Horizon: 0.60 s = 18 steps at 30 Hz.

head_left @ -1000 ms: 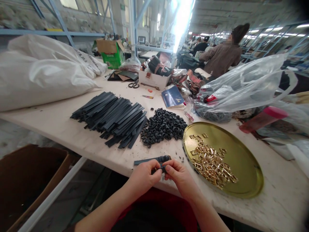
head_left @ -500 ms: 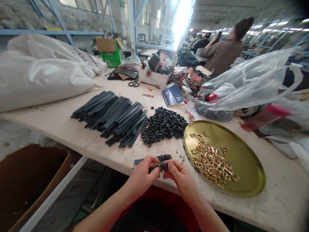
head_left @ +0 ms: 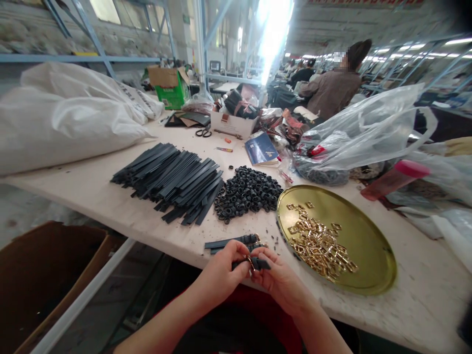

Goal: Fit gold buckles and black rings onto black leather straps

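Note:
Close to the table's front edge, my left hand (head_left: 230,270) and my right hand (head_left: 276,280) meet, both closed on one dark strap (head_left: 262,263) with a gold buckle (head_left: 252,265) on it. The strap's end points right, past my right fingers; much of the rest is hidden in my left hand. Just behind my fingers lie finished-looking straps with gold buckles (head_left: 236,241). Beyond them is a heap of small dark strap loops (head_left: 250,194), and left of that a pile of flat dark strips (head_left: 169,179). To the right, loose gold buckles (head_left: 320,243) lie on a round gold tray (head_left: 372,246).
A large white sack (head_left: 73,118) fills the left back of the table. Scissors (head_left: 203,132), a blue booklet (head_left: 262,148) and a white box (head_left: 232,125) lie farther back. At right are a clear plastic bag (head_left: 361,137) and a pink-lidded bottle (head_left: 394,179). A cardboard box (head_left: 84,246) stands below left.
The strap in my hands has shifted, and its dark end now sticks out to the right through the buckle area. My view has moved slightly; more of the straps on the table shows.

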Each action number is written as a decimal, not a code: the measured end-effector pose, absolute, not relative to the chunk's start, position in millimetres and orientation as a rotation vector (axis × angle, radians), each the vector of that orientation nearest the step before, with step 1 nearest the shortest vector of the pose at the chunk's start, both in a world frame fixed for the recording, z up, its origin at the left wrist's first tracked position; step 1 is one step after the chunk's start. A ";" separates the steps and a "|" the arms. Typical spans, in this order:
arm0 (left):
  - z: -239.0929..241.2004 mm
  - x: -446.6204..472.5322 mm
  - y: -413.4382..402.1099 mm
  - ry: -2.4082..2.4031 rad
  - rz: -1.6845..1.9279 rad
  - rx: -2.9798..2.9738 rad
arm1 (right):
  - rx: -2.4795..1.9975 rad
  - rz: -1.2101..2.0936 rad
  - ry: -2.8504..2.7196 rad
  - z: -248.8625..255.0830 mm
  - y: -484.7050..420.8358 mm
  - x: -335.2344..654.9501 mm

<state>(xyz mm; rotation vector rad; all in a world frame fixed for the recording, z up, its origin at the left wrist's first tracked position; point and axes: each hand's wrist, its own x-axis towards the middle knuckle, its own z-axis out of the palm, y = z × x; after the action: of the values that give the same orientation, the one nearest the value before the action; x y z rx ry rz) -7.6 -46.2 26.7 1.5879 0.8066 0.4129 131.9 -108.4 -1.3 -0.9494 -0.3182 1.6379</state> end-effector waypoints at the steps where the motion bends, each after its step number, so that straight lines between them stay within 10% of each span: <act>1: 27.5 -7.8 -46.6 0.787 0.403 1.570 | -0.962 1.669 -0.339 -1.7 -109.1 131.3; 12: 16.9 -11.8 -40.2 1.037 0.245 1.834 | -0.937 1.823 -0.402 -11.4 -113.1 132.0; 18: 17.8 -14.4 -39.0 0.858 0.291 1.540 | -1.218 1.395 -0.572 -15.9 -105.6 129.8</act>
<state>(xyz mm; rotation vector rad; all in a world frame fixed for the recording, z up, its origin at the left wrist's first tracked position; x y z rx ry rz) -14.4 -39.0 17.8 1.5398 0.8575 0.2906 129.8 -105.6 -15.9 -1.2178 -0.5717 1.3953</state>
